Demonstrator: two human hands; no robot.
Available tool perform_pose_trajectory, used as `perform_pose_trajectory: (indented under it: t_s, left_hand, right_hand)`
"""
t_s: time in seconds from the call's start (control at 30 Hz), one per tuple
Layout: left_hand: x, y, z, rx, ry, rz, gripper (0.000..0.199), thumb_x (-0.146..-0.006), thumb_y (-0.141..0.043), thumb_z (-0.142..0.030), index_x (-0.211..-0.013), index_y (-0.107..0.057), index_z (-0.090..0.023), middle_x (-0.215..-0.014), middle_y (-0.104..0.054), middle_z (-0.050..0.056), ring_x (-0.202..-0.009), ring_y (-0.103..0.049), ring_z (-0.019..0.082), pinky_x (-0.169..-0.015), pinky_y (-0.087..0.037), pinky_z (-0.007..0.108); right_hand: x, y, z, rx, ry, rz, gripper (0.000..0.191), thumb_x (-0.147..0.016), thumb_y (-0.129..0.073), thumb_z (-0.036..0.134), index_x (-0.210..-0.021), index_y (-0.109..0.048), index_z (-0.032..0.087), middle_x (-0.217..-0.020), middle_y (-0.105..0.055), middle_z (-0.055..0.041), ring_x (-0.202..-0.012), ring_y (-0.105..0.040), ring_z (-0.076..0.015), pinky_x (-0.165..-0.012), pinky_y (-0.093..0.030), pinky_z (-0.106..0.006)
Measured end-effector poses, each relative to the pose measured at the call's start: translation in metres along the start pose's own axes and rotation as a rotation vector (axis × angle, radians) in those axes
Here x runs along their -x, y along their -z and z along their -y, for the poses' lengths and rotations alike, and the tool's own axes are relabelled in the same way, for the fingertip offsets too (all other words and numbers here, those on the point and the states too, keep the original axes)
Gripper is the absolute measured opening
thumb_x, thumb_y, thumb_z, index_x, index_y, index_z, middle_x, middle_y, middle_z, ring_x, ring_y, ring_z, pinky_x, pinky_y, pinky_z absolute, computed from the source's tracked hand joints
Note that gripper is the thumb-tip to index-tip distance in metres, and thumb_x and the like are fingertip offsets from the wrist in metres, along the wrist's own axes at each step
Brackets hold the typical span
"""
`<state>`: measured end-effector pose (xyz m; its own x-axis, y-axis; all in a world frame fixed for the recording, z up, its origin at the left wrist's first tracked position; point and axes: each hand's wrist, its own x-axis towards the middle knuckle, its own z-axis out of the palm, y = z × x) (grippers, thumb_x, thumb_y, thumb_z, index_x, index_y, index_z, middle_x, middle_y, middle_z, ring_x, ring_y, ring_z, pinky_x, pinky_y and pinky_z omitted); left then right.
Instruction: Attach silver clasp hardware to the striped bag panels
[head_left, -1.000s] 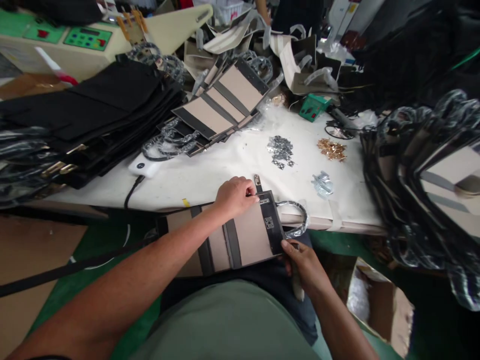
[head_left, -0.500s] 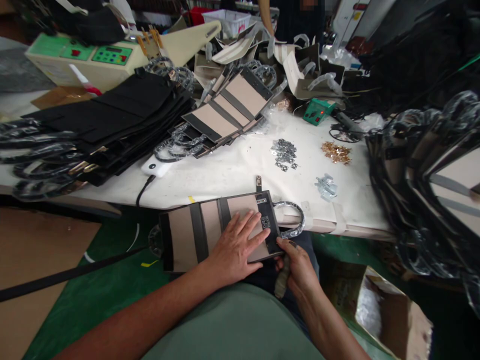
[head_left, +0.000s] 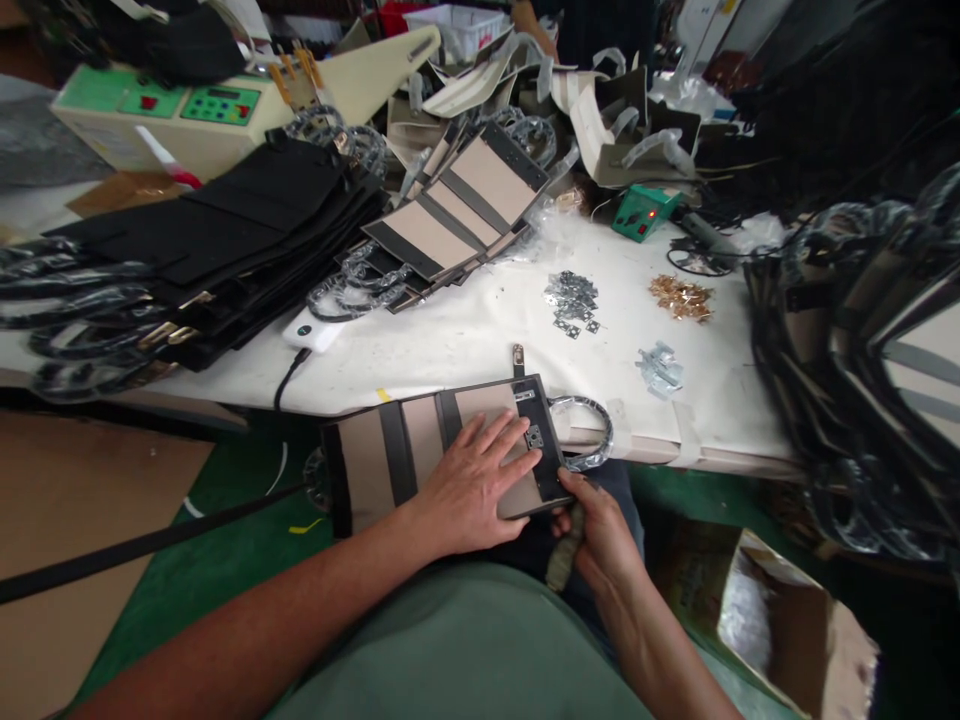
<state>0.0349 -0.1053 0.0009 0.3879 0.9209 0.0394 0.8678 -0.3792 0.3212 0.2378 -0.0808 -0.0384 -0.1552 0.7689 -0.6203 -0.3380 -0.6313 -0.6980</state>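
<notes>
Before me runs a worktable (head_left: 465, 335) with a smooth, pale covering. The bag panel (head_left: 426, 435) lies at its near edge, above my lap, beneath my left hand (head_left: 480, 482) and reaching to my right hand (head_left: 598, 520). It is long and flat, with matte beige lining, charcoal bands and dark edging. My left hand rests on it palm down, fingers straight and spread, gripping nothing. My right hand pinches its near right corner, thumb on top. Past that end curves a rounded handle (head_left: 609, 432) in shiny, crinkled clear wrap. My right fingers also hold a slim tool (head_left: 565, 560) with a dull olive grip. A narrow dark tab (head_left: 518, 362) with a metal fitting juts from the far edge. Near my left fingertips sits a square metal plate (head_left: 534, 436) on the dark end strip.
</notes>
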Motion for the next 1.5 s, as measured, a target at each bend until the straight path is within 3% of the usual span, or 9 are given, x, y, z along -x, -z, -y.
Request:
perform_pose_trajectory:
  t_s: [0.53, 0.77, 1.3, 1.5]
  left_hand:
    - [-0.0013, 0.0000, 0.0008, -0.005, -0.018, 0.019, 0.080, -0.086, -0.070, -0.060, -0.155, -0.048, -0.024, -0.169, -0.034, 0.008, -0.160, -0.017, 0.036, -0.131, -0.011, 0.057]
    - [-0.0020, -0.0006, 0.0017, -0.006, -0.008, 0.025, 0.082, -0.084, -0.071, -0.062, -0.154, -0.049, -0.023, -0.169, -0.032, 0.013, -0.160, -0.017, 0.036, -0.131, -0.012, 0.056]
    - [-0.0052, 0.0034, -0.0001, 0.014, -0.003, 0.041, 0.085, -0.081, -0.077, -0.056, -0.152, -0.049, -0.021, -0.171, -0.027, 0.013, -0.159, -0.020, 0.036, -0.130, -0.013, 0.057]
    - [-0.0057, 0.0039, -0.0005, 0.026, -0.005, 0.042, 0.084, -0.081, -0.076, -0.056, -0.152, -0.048, -0.020, -0.168, -0.032, 0.014, -0.159, -0.020, 0.037, -0.130, -0.013, 0.057]
  right_hand:
    - [-0.0005, 0.0002, 0.0007, 0.039, 0.028, 0.021, 0.035, -0.079, -0.083, 0.043, -0.068, -0.061, 0.018, -0.055, -0.057, 0.0033, -0.040, -0.045, -0.0082, -0.038, -0.045, -0.021]
    - [-0.0008, 0.0012, 0.0011, 0.016, 0.009, 0.026, 0.036, -0.077, -0.085, 0.043, -0.069, -0.063, 0.017, -0.055, -0.059, 0.0029, -0.041, -0.046, -0.0080, -0.039, -0.046, -0.021]
    - [-0.0014, 0.0038, -0.0004, 0.002, -0.015, 0.038, 0.036, -0.078, -0.085, 0.043, -0.067, -0.063, 0.017, -0.054, -0.057, 0.0033, -0.040, -0.045, -0.0073, -0.039, -0.045, -0.020]
    - [-0.0016, 0.0033, 0.0002, 0.009, -0.007, 0.049, 0.037, -0.079, -0.085, 0.043, -0.065, -0.062, 0.017, -0.053, -0.056, 0.0033, -0.040, -0.045, -0.0072, -0.039, -0.045, -0.020]
